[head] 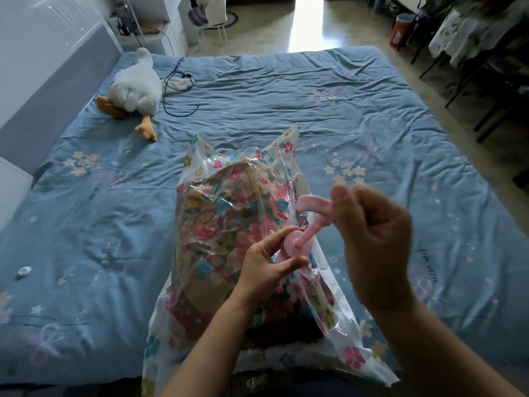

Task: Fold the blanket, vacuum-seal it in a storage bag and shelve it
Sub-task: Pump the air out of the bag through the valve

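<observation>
A clear storage bag (200,333) printed with coloured flowers stands on the bed in front of me. Inside it is the folded floral blanket (223,224). On the bag's right side sits a round pink valve (296,244). My left hand (267,265) pinches the valve's rim between thumb and fingers. A pink hand pump (313,213) is plugged into the valve and slants up to the right. My right hand (372,239) grips the pump's handle; the hand is blurred.
The bed (357,116) has a blue sheet with flower prints. A white plush goose (134,90) and a black cable (177,90) lie at the far left. A small white cap (23,271) lies at the left. Chairs and a table stand at the right.
</observation>
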